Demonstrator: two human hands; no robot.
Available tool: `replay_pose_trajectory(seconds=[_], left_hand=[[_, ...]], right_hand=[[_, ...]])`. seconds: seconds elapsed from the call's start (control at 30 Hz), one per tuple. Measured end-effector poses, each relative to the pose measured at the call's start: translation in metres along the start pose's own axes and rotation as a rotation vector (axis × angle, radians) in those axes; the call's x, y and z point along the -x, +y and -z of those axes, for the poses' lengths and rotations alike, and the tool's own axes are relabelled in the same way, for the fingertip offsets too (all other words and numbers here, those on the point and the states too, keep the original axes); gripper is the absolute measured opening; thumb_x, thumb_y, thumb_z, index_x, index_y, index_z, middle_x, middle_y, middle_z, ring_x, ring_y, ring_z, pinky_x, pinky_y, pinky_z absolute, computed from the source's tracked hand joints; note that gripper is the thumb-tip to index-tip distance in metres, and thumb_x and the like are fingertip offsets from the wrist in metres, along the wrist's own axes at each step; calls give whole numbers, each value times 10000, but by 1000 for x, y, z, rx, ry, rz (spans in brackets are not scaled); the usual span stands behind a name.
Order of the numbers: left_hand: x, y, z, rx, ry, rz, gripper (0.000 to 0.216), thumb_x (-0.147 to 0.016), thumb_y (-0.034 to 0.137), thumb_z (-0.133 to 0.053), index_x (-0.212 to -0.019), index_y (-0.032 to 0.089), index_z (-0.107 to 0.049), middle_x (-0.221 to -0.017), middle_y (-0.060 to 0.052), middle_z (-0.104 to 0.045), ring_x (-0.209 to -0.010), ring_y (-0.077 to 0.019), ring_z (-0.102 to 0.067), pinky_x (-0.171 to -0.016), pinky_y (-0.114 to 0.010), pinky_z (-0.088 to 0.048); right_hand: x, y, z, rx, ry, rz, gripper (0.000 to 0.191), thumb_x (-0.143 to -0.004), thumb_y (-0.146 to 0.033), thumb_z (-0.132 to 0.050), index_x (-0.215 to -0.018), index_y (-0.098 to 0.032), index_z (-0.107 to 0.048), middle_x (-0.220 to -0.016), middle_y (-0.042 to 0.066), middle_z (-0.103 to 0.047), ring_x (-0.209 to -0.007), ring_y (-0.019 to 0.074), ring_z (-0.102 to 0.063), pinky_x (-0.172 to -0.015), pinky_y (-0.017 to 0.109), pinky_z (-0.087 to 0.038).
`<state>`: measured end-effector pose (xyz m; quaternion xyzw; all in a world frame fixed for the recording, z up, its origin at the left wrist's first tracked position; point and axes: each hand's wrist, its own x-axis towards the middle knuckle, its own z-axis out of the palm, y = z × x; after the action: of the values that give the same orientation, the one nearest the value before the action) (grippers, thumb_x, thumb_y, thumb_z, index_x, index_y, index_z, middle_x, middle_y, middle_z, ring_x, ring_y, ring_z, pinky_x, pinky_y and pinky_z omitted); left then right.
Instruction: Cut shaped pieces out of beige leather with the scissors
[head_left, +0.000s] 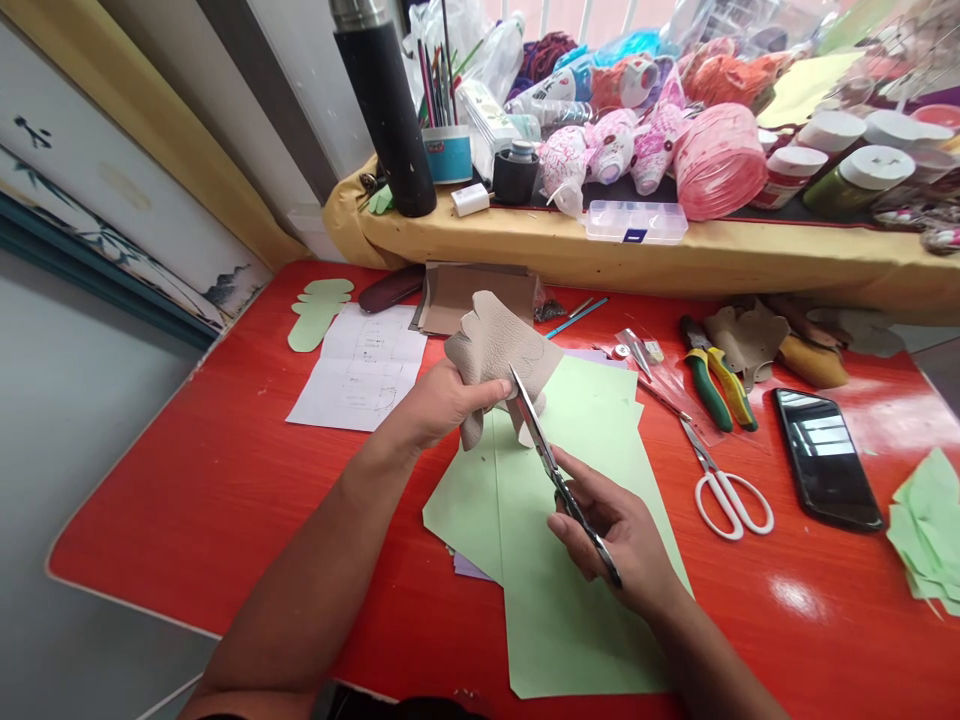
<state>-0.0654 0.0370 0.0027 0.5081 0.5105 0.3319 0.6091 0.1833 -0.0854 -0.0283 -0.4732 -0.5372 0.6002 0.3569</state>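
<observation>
2 hands: left (442, 405) pinches beige leather (491, 345), right (626, 535) holds scissors (541, 447); printed sheet (360, 375) illegible.

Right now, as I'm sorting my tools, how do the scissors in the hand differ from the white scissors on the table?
The scissors in the right hand have dark handles; the white scissors have white ones. The held scissors are raised, blades at the leather piece gripped by the left hand; the white scissors lie flat on the red table, untouched. Both have slim metal blades.
</observation>
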Motion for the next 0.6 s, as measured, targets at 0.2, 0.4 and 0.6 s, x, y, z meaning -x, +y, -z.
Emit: replay_pose_trajectory(seconds=[0.2,0.4,0.6], left_hand=[[-2,-3,1,17,-21,11,296,-860,432,-845,-766,209,-674,-707,-5,-601,-521,-130,-566,-493,-299,-446],[-4,-5,5,44,-28,23,288,-839,430,-865,-809,210,-682,-693,-3,-609,-518,-132,-561,-495,-292,-443],[-4,-6,5,48,-34,4,263,-848,410,-851,-831,195,-701,-706,-13,-642,-529,-129,-565,-489,-277,-445]], right_hand=[[0,1,0,2,-8,-6,662,-1028,-436,-724,-1622,-169,-605,-647,-82,-433,-433,109,-382,-427,263,-343],[0,3,1,20,-26,2,653,-1044,-414,-706,-1634,-159,-592,-633,-83,-425,-431,108,-378,-416,256,-346],[0,12,1,8,-24,54,646,-1051,-442,-693,-1627,-163,-602,-614,-87,-420,-394,99,-360,-374,243,-336]])
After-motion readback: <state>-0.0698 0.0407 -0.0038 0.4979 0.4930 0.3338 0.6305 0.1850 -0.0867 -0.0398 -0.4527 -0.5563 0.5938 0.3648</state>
